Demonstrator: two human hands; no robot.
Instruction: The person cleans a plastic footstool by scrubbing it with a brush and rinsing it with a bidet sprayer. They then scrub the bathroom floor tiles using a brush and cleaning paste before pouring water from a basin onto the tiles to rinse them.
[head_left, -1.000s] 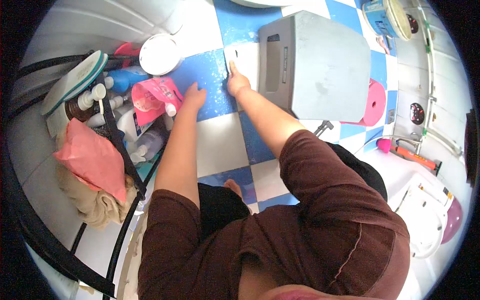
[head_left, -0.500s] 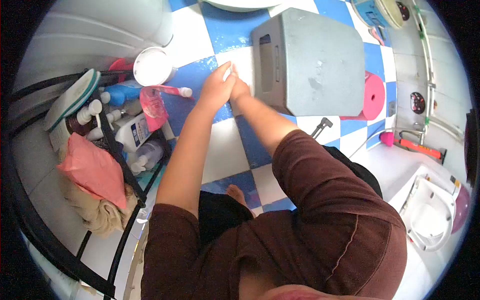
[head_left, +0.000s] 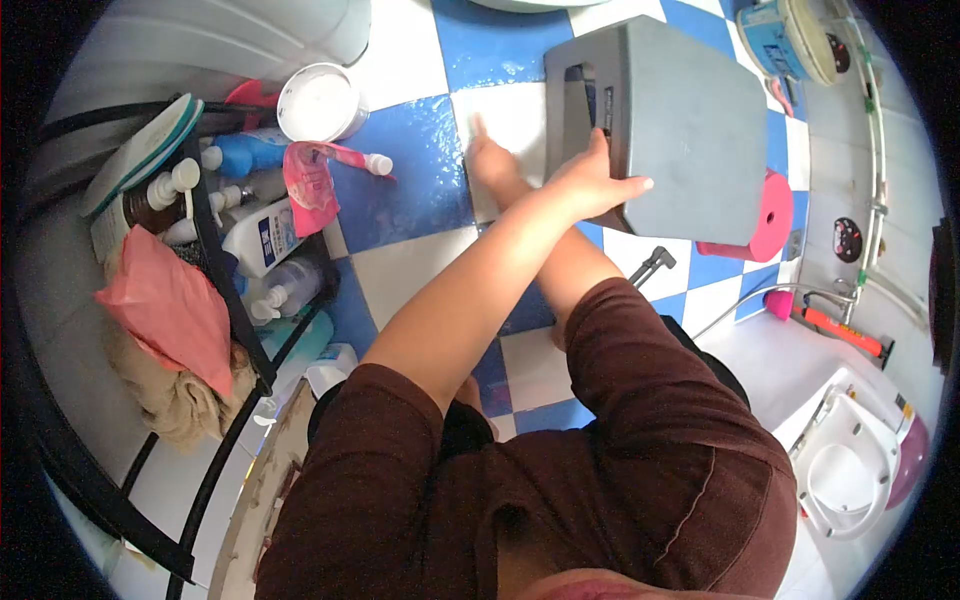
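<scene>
My left hand [head_left: 590, 182] crosses over my right forearm and grips the near left corner of a grey plastic box [head_left: 695, 130]. Its thumb lies over the top, one finger points up along the slotted side, and the other fingers are partly hidden. My right hand [head_left: 493, 160] is left of the box, above the wet blue and white tiles, with fingers stretched out and nothing visible in it. A pink roll-shaped thing [head_left: 770, 215] shows at the box's right side.
At left, a black rack [head_left: 215, 270] holds bottles, a pink pouch [head_left: 312, 185] and a salmon cloth [head_left: 170, 310]. A white tub [head_left: 320, 103] stands beyond it. A labelled bucket [head_left: 780, 42] is at the far right, and a white potty seat [head_left: 845, 465] at the near right.
My hands were together beside the box and have parted. The left hand has moved right onto the box's corner, while the right hand has stayed left of it. The view has shifted slightly.
</scene>
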